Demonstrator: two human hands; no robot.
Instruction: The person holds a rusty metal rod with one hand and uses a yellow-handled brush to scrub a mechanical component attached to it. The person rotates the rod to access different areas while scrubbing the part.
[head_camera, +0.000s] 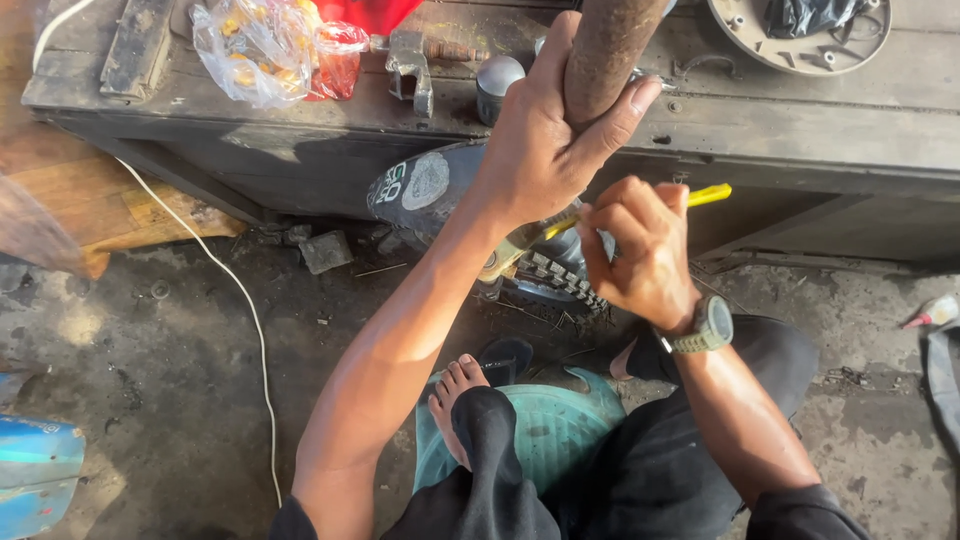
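Observation:
My left hand (545, 135) is wrapped around a thick rusty brown cylinder (608, 45) that rises out of the top of the view. Just below it, my right hand (645, 250), with a grey-green wristwatch (708, 328) on the wrist, grips a thin tool with a yellow handle (708, 194). The tool's shaft runs down-left toward a brass-coloured part (505, 255). Behind the hands lies a dark knobbly tyre (560, 275) under the bench.
A worn grey wooden workbench (800, 130) runs across the top, carrying a clear plastic bag (255, 45), a metal clamp piece (412, 65), a small grey cylinder (497, 82) and a round plate (800, 35). A white cable (245, 300) crosses the concrete floor. My bare foot (455, 395) rests on a green stool (560, 420).

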